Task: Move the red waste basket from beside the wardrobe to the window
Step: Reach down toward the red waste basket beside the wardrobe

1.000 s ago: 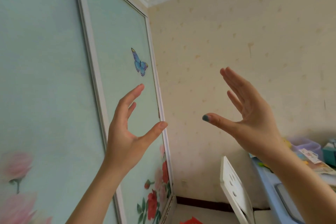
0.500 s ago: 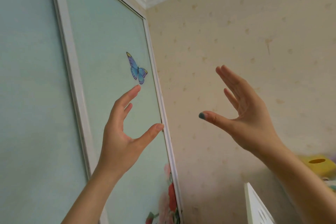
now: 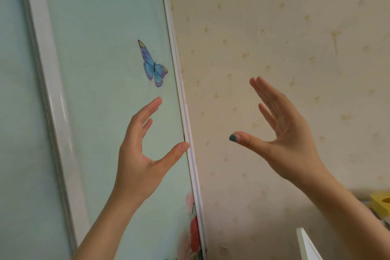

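The red waste basket is out of view; the camera points up at the room's corner. The wardrobe (image 3: 101,69) fills the left side, with pale green sliding doors, white frames, a blue butterfly print and red flowers low down. My left hand (image 3: 141,154) is raised in front of the wardrobe door, fingers spread and curved, holding nothing. My right hand (image 3: 282,135) is raised in front of the beige wall, palm facing left, fingers apart, empty, with a blue-painted thumbnail.
A beige patterned wall (image 3: 285,38) runs to the right of the wardrobe. A white chair back (image 3: 307,246) pokes up at the bottom right. A yellow object (image 3: 381,201) sits at the right edge. The floor is hidden.
The view has tilted upward: the floor, the red object at the bottom and the desk have dropped out of sight. Both hands stay raised and open in about the same pose.
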Action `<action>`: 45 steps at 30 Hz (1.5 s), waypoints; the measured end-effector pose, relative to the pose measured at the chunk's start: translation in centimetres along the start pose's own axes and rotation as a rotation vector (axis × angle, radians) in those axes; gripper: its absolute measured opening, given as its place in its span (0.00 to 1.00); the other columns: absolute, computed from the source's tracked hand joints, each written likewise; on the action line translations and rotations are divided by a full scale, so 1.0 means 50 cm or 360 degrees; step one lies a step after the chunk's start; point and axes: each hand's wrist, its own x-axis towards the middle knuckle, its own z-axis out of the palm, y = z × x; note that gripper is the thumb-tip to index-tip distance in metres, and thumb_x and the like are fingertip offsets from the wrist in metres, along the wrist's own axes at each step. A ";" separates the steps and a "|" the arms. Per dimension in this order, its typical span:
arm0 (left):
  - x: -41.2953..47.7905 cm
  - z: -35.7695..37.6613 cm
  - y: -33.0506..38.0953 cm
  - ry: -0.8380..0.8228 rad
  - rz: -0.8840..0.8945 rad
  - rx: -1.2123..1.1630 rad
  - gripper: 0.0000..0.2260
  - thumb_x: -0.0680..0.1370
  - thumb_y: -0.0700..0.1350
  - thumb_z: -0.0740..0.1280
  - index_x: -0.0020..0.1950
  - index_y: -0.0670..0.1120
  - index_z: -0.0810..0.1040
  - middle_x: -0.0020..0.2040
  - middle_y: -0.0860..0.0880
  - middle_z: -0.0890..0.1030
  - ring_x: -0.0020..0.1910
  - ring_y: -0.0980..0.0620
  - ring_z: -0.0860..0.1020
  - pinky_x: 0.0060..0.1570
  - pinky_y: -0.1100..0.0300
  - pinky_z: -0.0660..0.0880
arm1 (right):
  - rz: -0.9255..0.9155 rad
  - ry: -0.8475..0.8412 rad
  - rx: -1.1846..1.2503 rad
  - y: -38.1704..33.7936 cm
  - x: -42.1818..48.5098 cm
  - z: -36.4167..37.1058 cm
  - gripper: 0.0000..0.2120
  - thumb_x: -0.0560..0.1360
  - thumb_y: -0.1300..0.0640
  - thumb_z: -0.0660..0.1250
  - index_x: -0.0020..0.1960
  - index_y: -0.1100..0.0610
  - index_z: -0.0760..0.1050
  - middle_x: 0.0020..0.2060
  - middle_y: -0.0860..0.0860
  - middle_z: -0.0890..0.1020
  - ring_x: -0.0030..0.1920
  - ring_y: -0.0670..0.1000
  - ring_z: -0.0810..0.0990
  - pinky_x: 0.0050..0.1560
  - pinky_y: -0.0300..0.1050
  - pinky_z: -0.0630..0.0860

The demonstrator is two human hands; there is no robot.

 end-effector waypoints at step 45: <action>-0.180 0.399 -0.794 -0.0466 -0.0572 -0.0397 0.36 0.69 0.53 0.74 0.75 0.53 0.66 0.74 0.60 0.69 0.74 0.58 0.66 0.68 0.68 0.63 | 0.0792 0.0090 -0.0297 0.754 -0.189 0.199 0.44 0.63 0.43 0.77 0.74 0.43 0.62 0.73 0.40 0.68 0.74 0.43 0.64 0.72 0.51 0.63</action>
